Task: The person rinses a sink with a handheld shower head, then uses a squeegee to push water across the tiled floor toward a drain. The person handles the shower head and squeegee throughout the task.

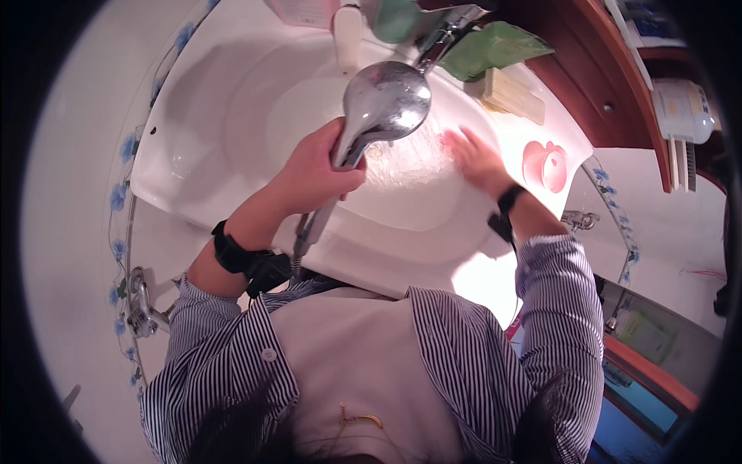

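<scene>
My left hand [309, 172] is wrapped round the handle of a chrome shower head [389, 99], which is held over a white sink [220, 147]. A hose leads down from the handle's lower end. Water [410, 162] runs and ripples in the bowl beneath the head. My right hand [479, 164] is at the bowl's right side, fingers stretched out and holding nothing. Its fingertips are beside the splashing water; whether they touch the bowl is hard to tell. Both wrists wear black straps.
Behind the bowl stand a chrome faucet [448, 37], a green pouch [495, 50] and a white pump spout [348, 42]. On the right rim are a pale soap dish [512, 96] and a pink apple-shaped holder [545, 167]. A reddish wooden cabinet [595, 77] borders the right.
</scene>
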`<state>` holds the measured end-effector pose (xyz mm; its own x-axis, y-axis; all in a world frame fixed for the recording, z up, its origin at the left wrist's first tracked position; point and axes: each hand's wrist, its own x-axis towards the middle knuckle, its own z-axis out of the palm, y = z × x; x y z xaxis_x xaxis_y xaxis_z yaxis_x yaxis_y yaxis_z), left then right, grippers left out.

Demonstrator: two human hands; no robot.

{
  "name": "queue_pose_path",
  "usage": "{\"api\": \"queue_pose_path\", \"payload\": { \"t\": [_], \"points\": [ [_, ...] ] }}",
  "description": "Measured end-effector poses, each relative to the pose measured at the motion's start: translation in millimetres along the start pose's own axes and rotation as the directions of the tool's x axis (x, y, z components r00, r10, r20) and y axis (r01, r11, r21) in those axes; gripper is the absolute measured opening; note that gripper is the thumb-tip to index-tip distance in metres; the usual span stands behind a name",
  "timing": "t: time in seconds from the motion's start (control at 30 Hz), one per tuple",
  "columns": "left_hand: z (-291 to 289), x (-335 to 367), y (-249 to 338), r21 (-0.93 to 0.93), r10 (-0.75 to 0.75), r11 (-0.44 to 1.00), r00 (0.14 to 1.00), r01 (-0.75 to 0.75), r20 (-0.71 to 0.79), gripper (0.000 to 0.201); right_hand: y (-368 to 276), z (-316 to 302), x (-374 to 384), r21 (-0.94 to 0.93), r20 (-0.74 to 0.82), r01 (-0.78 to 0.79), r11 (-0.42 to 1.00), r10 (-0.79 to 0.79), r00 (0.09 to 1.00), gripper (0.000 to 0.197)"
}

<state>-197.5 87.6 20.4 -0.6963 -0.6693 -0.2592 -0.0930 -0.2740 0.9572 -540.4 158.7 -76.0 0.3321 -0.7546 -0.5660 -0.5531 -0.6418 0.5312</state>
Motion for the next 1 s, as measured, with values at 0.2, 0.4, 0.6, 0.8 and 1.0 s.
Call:
{"api": "queue_pose_path", "payload": {
  "t": [0.2,0.4,0.6,0.8,1.0],
  "points": [
    [-59,-44,-26,0.032,-0.024,0.999,0.986,0.030,-0.165,0.041,-142,-75,-1,0.974,0.083,-0.025,0.225,-0.252,0.964,0.056],
    [-100,-58,-46,-0.209,-0.027,0.977,0.939,-0.048,-0.343,0.041,-165,-164,153,0.938,-0.344,0.344,0.045,-0.010,0.939,0.059],
    [-110,-56,-47,-0.288,-0.051,0.956,0.944,-0.048,-0.327,0.039,-146,-209,255,0.957,-0.286,0.287,0.048,0.331,0.899,0.062],
    [-110,-55,-44,-0.257,-0.074,0.966,0.954,-0.003,-0.289,0.038,-84,-118,254,0.922,-0.266,0.155,0.354,0.289,0.920,0.063],
    [-109,-56,-44,-0.248,-0.034,0.968,0.956,-0.041,-0.291,0.037,-81,-42,136,0.529,-0.013,-0.109,0.842,0.136,0.991,0.067]
  ]
}}
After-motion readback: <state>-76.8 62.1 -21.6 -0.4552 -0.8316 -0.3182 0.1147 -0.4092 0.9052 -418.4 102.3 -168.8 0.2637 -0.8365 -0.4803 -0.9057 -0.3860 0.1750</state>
